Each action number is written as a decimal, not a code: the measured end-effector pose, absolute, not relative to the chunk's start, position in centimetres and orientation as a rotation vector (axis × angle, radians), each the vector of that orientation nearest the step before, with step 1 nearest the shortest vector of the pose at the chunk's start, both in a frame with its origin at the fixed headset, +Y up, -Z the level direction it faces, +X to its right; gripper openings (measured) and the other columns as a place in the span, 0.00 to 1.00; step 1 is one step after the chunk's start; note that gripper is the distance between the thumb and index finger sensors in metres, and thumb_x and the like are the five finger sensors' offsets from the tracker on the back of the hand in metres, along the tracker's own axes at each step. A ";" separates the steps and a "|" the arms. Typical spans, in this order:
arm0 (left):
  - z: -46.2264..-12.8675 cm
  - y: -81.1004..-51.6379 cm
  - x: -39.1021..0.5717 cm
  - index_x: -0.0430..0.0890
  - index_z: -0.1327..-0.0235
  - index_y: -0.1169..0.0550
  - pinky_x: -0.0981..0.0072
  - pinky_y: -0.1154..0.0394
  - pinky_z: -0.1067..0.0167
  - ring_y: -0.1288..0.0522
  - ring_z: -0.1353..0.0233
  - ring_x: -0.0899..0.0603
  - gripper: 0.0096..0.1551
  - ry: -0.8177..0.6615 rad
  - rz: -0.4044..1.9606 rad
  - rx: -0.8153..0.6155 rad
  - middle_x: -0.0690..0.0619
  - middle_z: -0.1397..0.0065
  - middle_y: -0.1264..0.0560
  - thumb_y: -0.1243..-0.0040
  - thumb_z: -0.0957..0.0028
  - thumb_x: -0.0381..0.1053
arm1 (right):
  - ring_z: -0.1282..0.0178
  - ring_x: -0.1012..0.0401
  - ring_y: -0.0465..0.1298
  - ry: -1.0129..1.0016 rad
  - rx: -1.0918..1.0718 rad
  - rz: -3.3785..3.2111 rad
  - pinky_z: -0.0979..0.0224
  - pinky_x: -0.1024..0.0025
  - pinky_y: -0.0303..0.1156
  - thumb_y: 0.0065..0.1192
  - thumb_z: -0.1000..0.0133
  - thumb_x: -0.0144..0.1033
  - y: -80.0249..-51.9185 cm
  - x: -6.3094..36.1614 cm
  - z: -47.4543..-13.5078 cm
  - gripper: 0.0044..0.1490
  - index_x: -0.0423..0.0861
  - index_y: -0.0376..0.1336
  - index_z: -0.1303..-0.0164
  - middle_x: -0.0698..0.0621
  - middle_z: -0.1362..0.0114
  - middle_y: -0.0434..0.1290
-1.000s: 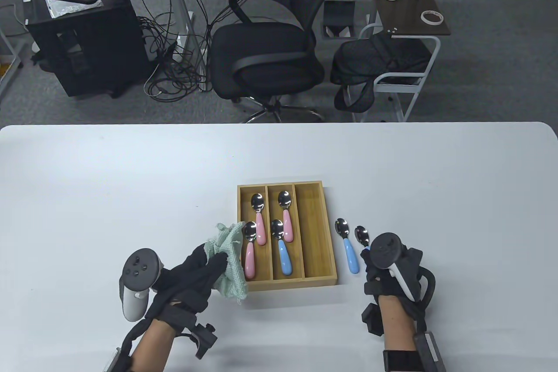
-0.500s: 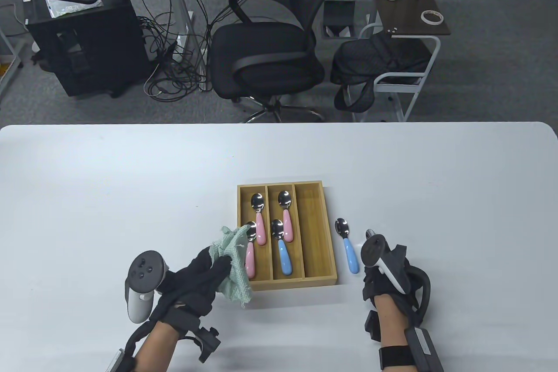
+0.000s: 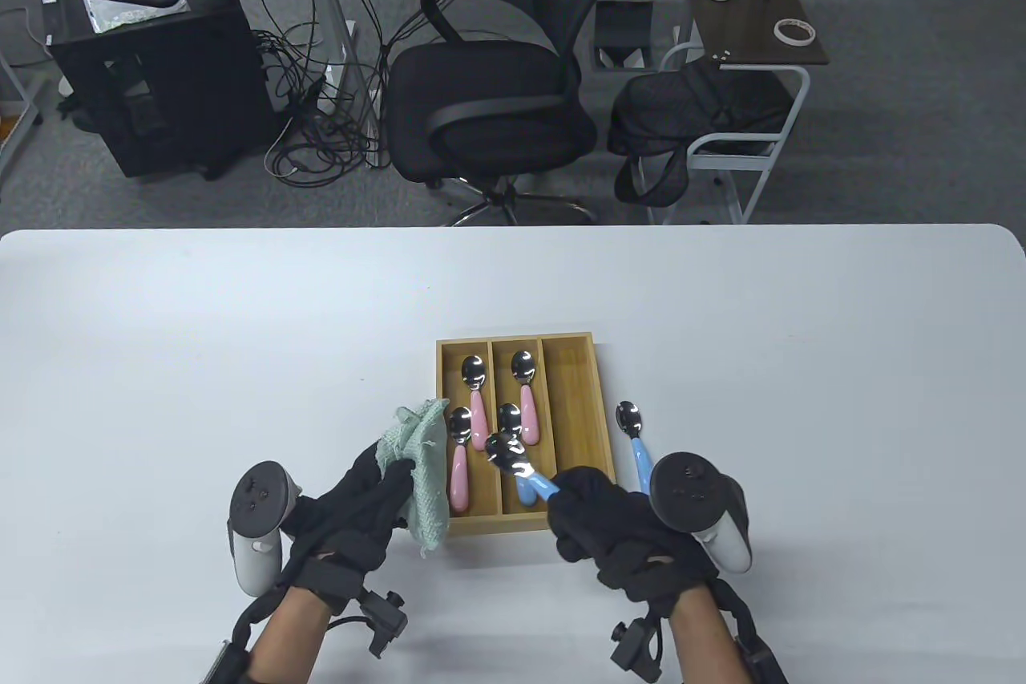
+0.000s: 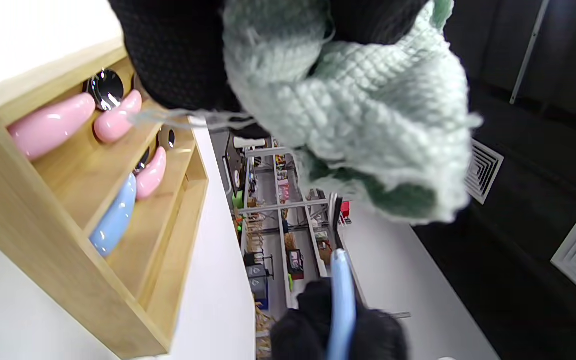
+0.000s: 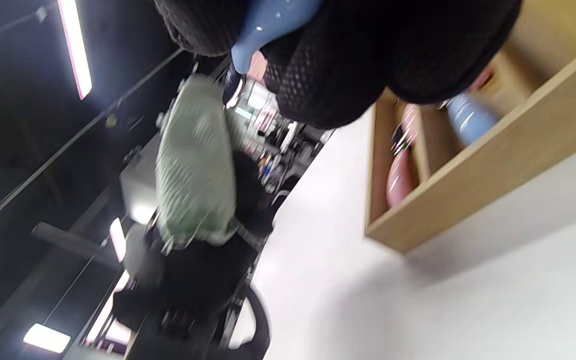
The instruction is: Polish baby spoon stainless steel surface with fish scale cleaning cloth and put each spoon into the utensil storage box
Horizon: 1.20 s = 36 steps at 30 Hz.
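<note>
My left hand [image 3: 391,478] grips a pale green knitted cloth [image 3: 421,467] just left of the wooden storage box [image 3: 579,427]. My right hand [image 3: 575,503] pinches the handle of a blue baby spoon [image 3: 525,475]. It holds the spoon over the box's near edge with the steel bowl pointing left, toward the cloth. A second blue spoon [image 3: 638,447] lies on the table right of the box. The left compartment holds two pink spoons [image 3: 459,475]; the middle one holds a pink and a blue spoon. In the left wrist view the cloth [image 4: 353,125] hangs above the held spoon [image 4: 342,300].
The box's right compartment holds nothing. The white table [image 3: 240,331] stretches wide on both sides. Beyond its far edge stand an office chair [image 3: 489,74], a side stand with a bag [image 3: 705,115] and a black cabinet [image 3: 152,66].
My right hand has picked up the rightmost blue spoon from the table and swung left with it over the box's front. The left hand with the cloth has barely shifted.
</note>
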<state>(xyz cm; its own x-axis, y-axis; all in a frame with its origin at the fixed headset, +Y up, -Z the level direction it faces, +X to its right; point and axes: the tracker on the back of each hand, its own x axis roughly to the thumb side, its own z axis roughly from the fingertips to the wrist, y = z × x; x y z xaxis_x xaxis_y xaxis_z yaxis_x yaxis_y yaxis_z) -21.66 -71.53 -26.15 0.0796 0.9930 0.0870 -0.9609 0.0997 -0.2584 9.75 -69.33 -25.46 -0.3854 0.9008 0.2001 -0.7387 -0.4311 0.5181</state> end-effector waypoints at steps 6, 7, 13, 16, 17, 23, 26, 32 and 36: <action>-25.8 -71.1 -20.5 0.55 0.19 0.36 0.57 0.16 0.44 0.16 0.39 0.47 0.27 -0.332 1.381 -0.133 0.46 0.27 0.25 0.50 0.32 0.51 | 0.53 0.59 0.79 0.418 0.600 1.948 0.41 0.53 0.78 0.44 0.29 0.45 -69.4 8.8 -24.7 0.29 0.38 0.53 0.26 0.44 0.37 0.70; -25.7 -71.1 -20.2 0.55 0.19 0.36 0.57 0.16 0.43 0.16 0.39 0.47 0.27 -0.346 1.376 -0.134 0.46 0.27 0.26 0.50 0.32 0.51 | 0.53 0.60 0.79 0.417 0.602 1.956 0.41 0.53 0.78 0.44 0.29 0.45 -69.5 8.8 -24.7 0.29 0.38 0.53 0.26 0.44 0.38 0.70; -25.9 -71.8 -20.2 0.52 0.17 0.37 0.53 0.18 0.36 0.19 0.32 0.42 0.39 -0.432 1.472 -0.194 0.42 0.21 0.30 0.47 0.36 0.68 | 0.55 0.60 0.79 0.402 0.589 1.982 0.42 0.54 0.78 0.44 0.29 0.45 -69.6 8.7 -24.7 0.28 0.39 0.53 0.26 0.44 0.38 0.70; -25.9 -72.6 -20.2 0.52 0.17 0.34 0.47 0.21 0.35 0.21 0.29 0.36 0.45 -0.417 1.663 -0.263 0.37 0.19 0.34 0.60 0.40 0.78 | 0.55 0.60 0.79 0.395 0.597 2.029 0.42 0.54 0.78 0.44 0.29 0.45 -69.8 8.5 -24.5 0.28 0.40 0.53 0.26 0.44 0.38 0.70; -25.9 -72.8 -20.2 0.52 0.19 0.32 0.45 0.21 0.35 0.22 0.29 0.34 0.43 -0.397 1.724 -0.282 0.36 0.18 0.34 0.64 0.38 0.75 | 0.55 0.60 0.79 0.396 0.602 2.036 0.42 0.54 0.78 0.44 0.29 0.45 -69.8 8.3 -24.5 0.28 0.40 0.53 0.26 0.44 0.38 0.70; -26.1 -73.2 -20.1 0.53 0.36 0.22 0.48 0.20 0.35 0.22 0.29 0.35 0.21 -0.296 1.716 -0.296 0.40 0.21 0.32 0.49 0.32 0.63 | 0.54 0.60 0.79 0.368 0.636 2.100 0.41 0.54 0.78 0.45 0.29 0.46 -70.2 7.2 -24.1 0.28 0.40 0.53 0.27 0.45 0.38 0.70; -26.0 -72.6 -19.8 0.49 0.18 0.38 0.54 0.19 0.34 0.22 0.28 0.39 0.35 -0.320 1.591 -0.257 0.40 0.20 0.36 0.40 0.34 0.57 | 0.54 0.60 0.79 0.337 0.633 2.087 0.41 0.54 0.78 0.45 0.29 0.46 -70.1 7.2 -24.0 0.28 0.40 0.54 0.27 0.45 0.38 0.70; -26.0 -72.4 -19.9 0.39 0.21 0.36 0.52 0.16 0.39 0.19 0.32 0.39 0.41 -0.260 1.474 -0.213 0.44 0.27 0.32 0.37 0.38 0.59 | 0.54 0.61 0.79 0.216 0.668 2.106 0.41 0.54 0.78 0.46 0.30 0.45 -69.8 6.8 -23.5 0.29 0.38 0.54 0.28 0.44 0.39 0.70; -25.4 -71.5 -20.2 0.42 0.28 0.26 0.52 0.13 0.51 0.12 0.44 0.43 0.39 -0.183 1.250 -0.067 0.50 0.41 0.18 0.39 0.45 0.66 | 0.54 0.61 0.79 0.171 0.689 2.135 0.41 0.54 0.78 0.46 0.30 0.45 -69.6 6.5 -23.2 0.29 0.38 0.53 0.28 0.44 0.39 0.70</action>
